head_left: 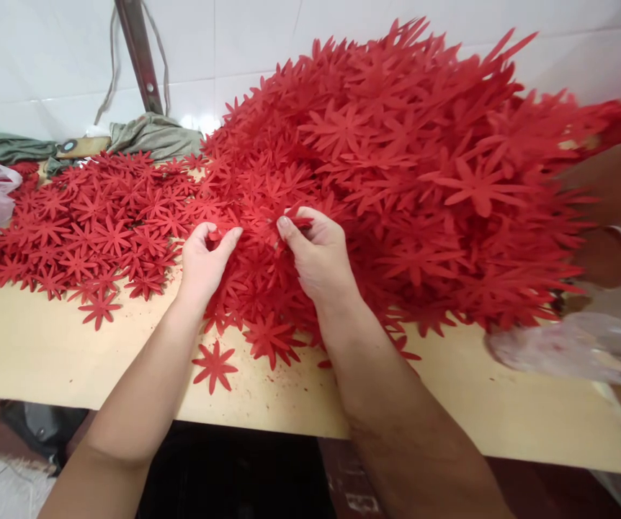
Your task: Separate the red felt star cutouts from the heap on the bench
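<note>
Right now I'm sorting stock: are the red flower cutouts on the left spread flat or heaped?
Spread flat. The left cutouts lie in a thin layer on the board, while the big pile by both hands rises high.

The big pile of red flowers [423, 166] hides the table [45, 353] under it and runs off the right edge. Both hands' fingertips [289, 225] sink into the flowers. The clear bag [575, 346] at the right looks blurry.

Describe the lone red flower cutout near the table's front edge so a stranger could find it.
Start at the big red pile on the wooden table. Drop between the two forearms to the front edge. The single flower cutout lies flat on bare wood, touching no other flowers.
</note>
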Motion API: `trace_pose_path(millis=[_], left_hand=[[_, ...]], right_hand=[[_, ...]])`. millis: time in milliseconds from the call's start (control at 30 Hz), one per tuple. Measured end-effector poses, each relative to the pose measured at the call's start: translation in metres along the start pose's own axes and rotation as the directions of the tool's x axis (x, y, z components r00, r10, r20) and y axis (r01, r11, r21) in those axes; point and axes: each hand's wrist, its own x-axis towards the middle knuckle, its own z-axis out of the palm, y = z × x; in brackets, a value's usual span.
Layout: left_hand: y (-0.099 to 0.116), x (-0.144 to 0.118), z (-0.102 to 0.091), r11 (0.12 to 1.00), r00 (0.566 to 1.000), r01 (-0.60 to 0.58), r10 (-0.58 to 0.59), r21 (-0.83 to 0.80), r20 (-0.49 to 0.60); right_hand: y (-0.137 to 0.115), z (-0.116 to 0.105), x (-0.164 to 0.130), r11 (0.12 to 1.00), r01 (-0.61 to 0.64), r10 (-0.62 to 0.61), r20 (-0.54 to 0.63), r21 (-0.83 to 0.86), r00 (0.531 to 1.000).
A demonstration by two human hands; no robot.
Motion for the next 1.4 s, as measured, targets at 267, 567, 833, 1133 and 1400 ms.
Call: trace_pose_path(millis=[267, 567, 833, 1133, 1400], left_hand=[[0.003, -0.008, 0.006, 0.976, 0.986, 0.123, -0.099, -0.179, 0.135], [-0.001, 0.001, -0.002, 0.999, 0.997, -0.052, 0.051, 0.009, 0.062], [-0.001, 0.0, -0.009, 0.748, 0.863, -0.476, 0.497, 0.462, 0.083], [0.012, -0.018, 0.02, 0.994, 0.973, -0.111, 0.111, -0.012, 0.202], [0.012, -0.008, 0.015, 0.989, 0.996, -0.092, 0.09, -0.112, -0.023]], right_hand=[[-0.008, 0.011, -0.008, 0.996, -0.062, 0.075, 0.232, -0.063, 0.97], [-0.002, -0.007, 0.005, 0.996, -0.01, 0.004, -0.079, -0.086, 0.997], [0.0, -0.007, 0.008, 0.979, 0.027, -0.049, -0.108, -0.201, 0.993], [-0.017, 0.005, -0.001, 0.96, 0.092, -0.083, 0.045, -0.263, 0.996], [-0.018, 0.007, -0.001, 0.973, 0.084, -0.014, 0.311, -0.213, 0.95]])
